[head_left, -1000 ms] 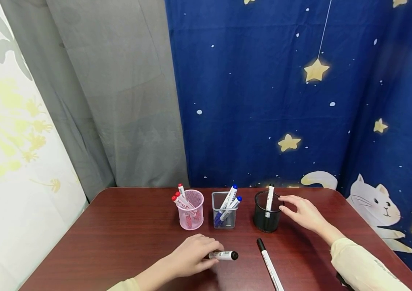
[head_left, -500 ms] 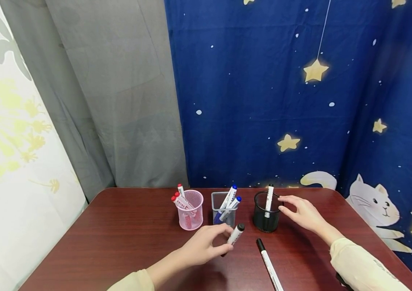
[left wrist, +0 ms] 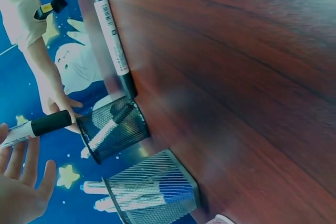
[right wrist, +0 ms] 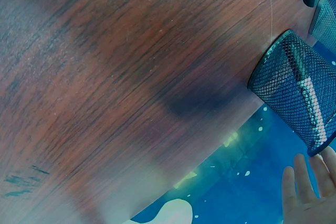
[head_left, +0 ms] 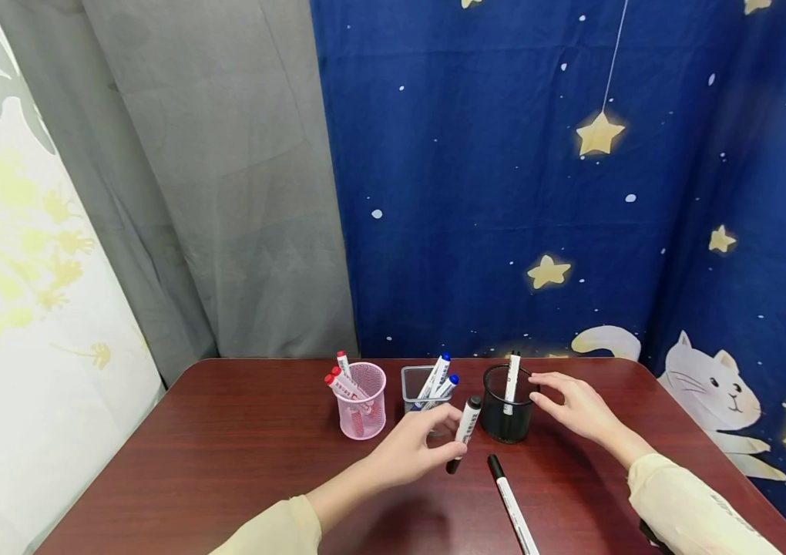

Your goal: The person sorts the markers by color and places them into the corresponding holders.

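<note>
My left hand (head_left: 415, 447) pinches a black marker (head_left: 467, 424) between thumb and fingers, above the table and just left of the black mesh pen cup (head_left: 506, 424). It is tilted, with its thicker black end up; the left wrist view also shows this marker (left wrist: 50, 123). My right hand (head_left: 576, 407) is at the cup's right side, fingers extended, fingertips at the rim, as the right wrist view shows near the mesh cup (right wrist: 294, 85). One black-capped marker (head_left: 512, 383) leans inside that cup. Another marker (head_left: 514, 509) lies on the table in front of it.
A square mesh holder (head_left: 408, 383) with blue-capped markers stands left of the black cup, partly behind my left hand. Farther left is a pink mesh cup (head_left: 374, 416) with red-capped markers. All stand on a reddish-brown table (head_left: 240, 462); curtains hang behind its far edge.
My left hand has lifted its marker off the table, carried it right and farther away, and turned it from flat to nearly upright. The right hand has stayed by the black cup.
</note>
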